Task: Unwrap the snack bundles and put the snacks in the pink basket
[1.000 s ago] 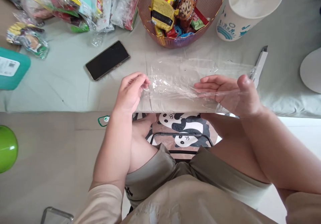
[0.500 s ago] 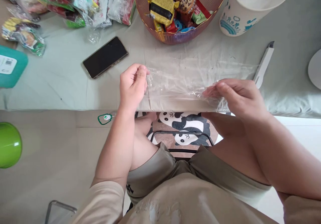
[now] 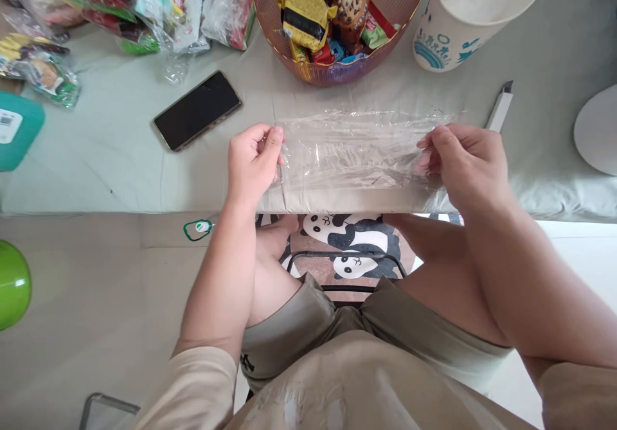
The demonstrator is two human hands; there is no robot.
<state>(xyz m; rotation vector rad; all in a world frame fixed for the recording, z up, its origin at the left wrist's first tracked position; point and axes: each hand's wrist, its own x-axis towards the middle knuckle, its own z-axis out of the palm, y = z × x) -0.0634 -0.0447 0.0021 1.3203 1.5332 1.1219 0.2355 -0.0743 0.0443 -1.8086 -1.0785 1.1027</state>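
- Head view, hands: the left hand (image 3: 253, 160) is curled, with thumb and fingers (image 3: 274, 144) pinched on the left edge of a clear plastic film (image 3: 354, 150). The right hand (image 3: 465, 163) mirrors it, its fingers (image 3: 434, 144) nipping the right edge. Both hands are closed on the film and neither is free.
- Head view, the film: it is stretched between the two hands just above the near edge of the counter (image 3: 120, 160). It is wrinkled through the middle and lies low over the pale cloth. Whether its far edge touches the cloth cannot be told.
- Head view, surroundings: a dark phone (image 3: 196, 110) lies to the left of the film. Behind the film stands a pink basket (image 3: 332, 73) filled with wrapped snacks, with a white paper cup (image 3: 443, 38) to its right. A slim white cutter (image 3: 499, 107) lies just beyond the right hand. A heap of snack packets (image 3: 144, 6) sits at the far left.
- Step in hand, as a judgement: the sheet is being pulled flat and taut, ready to be spread out.
- What a further move calls for: even tension on both edges so the film does not fold and cling to itself. It also calls for a level lowering, so the creases in the middle smooth out rather than set.
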